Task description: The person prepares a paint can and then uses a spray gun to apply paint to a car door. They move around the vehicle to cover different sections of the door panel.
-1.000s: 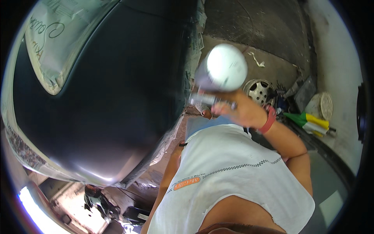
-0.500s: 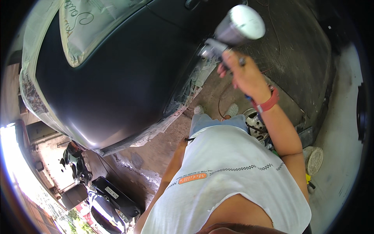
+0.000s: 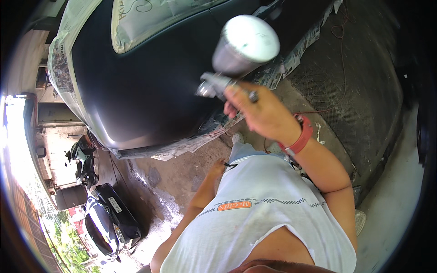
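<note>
My right hand (image 3: 266, 113), with a red band on its wrist, grips a silver spray gun (image 3: 214, 86) with a large cup (image 3: 246, 43) and white lid on top. The nozzle points left toward the dark, matte body panel (image 3: 136, 95) of a vehicle, apart from it. Masking paper and tape (image 3: 63, 59) line the panel's edges, and masked glass (image 3: 152, 18) is at the top. My left hand (image 3: 218, 166) hangs low beside my hip, its fingers too small and partly hidden to read.
Parked motorbikes (image 3: 109, 223) stand at lower left near a bright opening. A dark textured mat (image 3: 346, 136) lies on the floor (image 3: 177, 182) at right, crossed by a red hose (image 3: 318, 110). A pale wall (image 3: 391, 191) runs along the far right.
My view has swung along the panel toward its upper part. My right hand with the gun rose, then moved down and left over the panel. My left hand has come into view.
</note>
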Demonstrator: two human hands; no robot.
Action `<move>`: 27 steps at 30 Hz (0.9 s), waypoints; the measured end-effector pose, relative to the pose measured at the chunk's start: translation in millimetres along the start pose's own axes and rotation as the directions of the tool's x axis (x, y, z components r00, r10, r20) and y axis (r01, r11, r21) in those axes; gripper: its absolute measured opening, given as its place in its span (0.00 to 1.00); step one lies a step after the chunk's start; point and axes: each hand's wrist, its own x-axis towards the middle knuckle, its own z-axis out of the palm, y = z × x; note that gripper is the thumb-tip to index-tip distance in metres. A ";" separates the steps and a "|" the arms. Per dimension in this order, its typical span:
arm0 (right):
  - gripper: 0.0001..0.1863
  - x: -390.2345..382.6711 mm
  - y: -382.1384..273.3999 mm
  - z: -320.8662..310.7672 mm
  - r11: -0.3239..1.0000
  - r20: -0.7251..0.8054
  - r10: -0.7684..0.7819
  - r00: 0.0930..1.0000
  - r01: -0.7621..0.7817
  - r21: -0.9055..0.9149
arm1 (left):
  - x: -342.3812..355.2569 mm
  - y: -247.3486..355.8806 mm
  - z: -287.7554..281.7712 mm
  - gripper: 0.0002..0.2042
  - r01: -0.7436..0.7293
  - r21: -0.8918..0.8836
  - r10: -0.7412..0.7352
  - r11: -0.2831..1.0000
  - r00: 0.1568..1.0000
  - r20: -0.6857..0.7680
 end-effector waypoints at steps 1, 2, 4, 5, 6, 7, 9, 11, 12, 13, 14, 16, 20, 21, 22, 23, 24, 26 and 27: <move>0.27 2.7 2.6 11.2 1.000 0.066 -0.003 0.998 0.002 0.003 | -0.5 4.3 3.2 0.25 0.001 0.017 -0.002 1.000 1.000 0.005; 0.28 5.1 -0.9 14.4 0.999 0.121 0.036 0.992 -0.038 0.015 | -1.6 8.2 4.5 0.25 0.003 0.018 -0.004 1.000 1.000 0.007; 0.29 9.0 -16.6 17.0 0.992 0.230 0.107 0.967 -0.118 0.034 | -3.2 14.3 6.0 0.25 0.002 0.027 -0.002 1.000 1.000 0.007; 0.29 14.7 -17.9 16.5 0.996 0.193 0.076 0.978 -0.084 0.030 | -4.5 15.9 6.8 0.25 0.002 0.031 -0.002 1.000 1.000 0.007; 0.30 24.0 -18.0 13.7 0.998 0.155 0.045 0.987 -0.050 0.025 | -6.1 17.1 6.7 0.25 0.004 0.037 -0.004 0.999 1.000 0.006; 0.30 33.8 -16.9 8.3 1.000 0.115 0.015 0.993 -0.017 0.017 | -6.8 18.3 8.8 0.25 0.004 0.041 -0.004 0.999 1.000 0.009; 0.32 48.7 -23.7 -9.8 0.993 -0.007 -0.115 0.993 0.115 0.019 | -4.0 27.3 8.2 0.26 -0.007 0.058 0.006 0.998 1.000 0.016; 0.33 57.4 -31.6 -33.7 0.988 -0.121 -0.154 0.981 0.150 -0.038 | -3.1 30.2 10.4 0.26 -0.006 0.066 0.004 0.998 1.000 0.019; 0.33 59.7 -33.8 -46.0 0.988 -0.190 -0.150 0.970 0.142 -0.056 | -2.9 32.2 11.6 0.26 -0.005 0.071 0.004 0.997 1.000 0.019; 0.34 59.6 -35.9 -63.1 0.988 -0.269 -0.150 0.951 0.134 -0.078 | 1.0 37.7 12.4 0.26 -0.010 0.082 0.008 0.997 1.000 0.028; 0.35 59.1 -35.6 -80.4 0.991 -0.308 -0.130 0.942 0.111 -0.080 | 2.2 39.9 15.1 0.26 -0.012 0.083 0.010 0.997 1.000 0.026; 0.36 48.4 -37.5 -116.5 0.981 -0.417 -0.158 0.895 0.094 -0.171 | 9.1 49.6 18.9 0.26 -0.020 0.097 0.017 0.995 0.999 0.039; 0.33 13.0 -25.9 -167.6 0.965 -0.602 -0.193 0.775 0.038 -0.261 | 16.0 67.2 30.7 0.26 -0.023 0.132 0.015 0.991 0.998 0.061; 0.32 -0.3 -20.7 -178.0 0.952 -0.618 -0.206 0.759 0.010 -0.306 | 19.7 74.1 34.8 0.27 -0.027 0.141 0.017 0.990 0.997 0.072; 0.32 -16.7 -12.9 -187.3 0.937 -0.636 -0.219 0.740 -0.022 -0.348 | 23.8 82.2 37.9 0.27 -0.033 0.153 0.020 0.988 0.996 0.082; 0.32 -29.9 -5.1 -192.0 0.919 -0.649 -0.230 0.725 -0.057 -0.389 | 28.3 89.3 43.8 0.27 -0.035 0.160 0.020 0.987 0.996 0.092; 0.32 -42.6 0.8 -193.1 0.931 -0.635 -0.207 0.744 -0.050 -0.362 | 33.2 97.0 48.3 0.27 -0.038 0.167 0.021 0.985 0.995 0.100; 0.32 -69.3 13.1 -196.3 0.950 -0.612 -0.163 0.773 -0.044 -0.309 | 46.8 116.1 57.1 0.27 -0.050 0.188 0.026 0.981 0.992 0.125; 0.31 -77.5 24.3 -201.3 0.962 -0.593 -0.115 0.797 -0.059 -0.266 | 54.3 126.2 59.4 0.27 -0.056 0.203 0.028 0.978 0.990 0.137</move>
